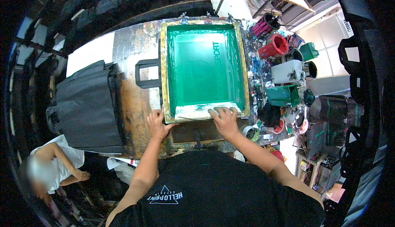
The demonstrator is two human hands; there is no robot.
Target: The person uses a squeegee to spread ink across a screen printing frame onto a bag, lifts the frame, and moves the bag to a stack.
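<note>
A screen printing frame (246, 83) with yellowish edges lies on the worktable, its mesh (193, 70) covered in green ink. Across its near end rests a pale bar (193, 111) smeared with green. My left hand (158, 125) grips the near left corner of the frame, thumb along the near edge and fingers at the side. My right hand (225, 123) curls its fingers over the near edge towards the right, touching the pale bar. From under the frame's left side sticks out a black bag handle (139, 74); the rest of that bag is hidden.
A stack of black bags (88, 107) lies to the left on the worktable (138, 124). Along the right stand a red ink tub (273, 46), a green container (284, 95) and a white container (286, 71). Clamps (184, 18) line the far edge. Another person (61, 165) is at lower left.
</note>
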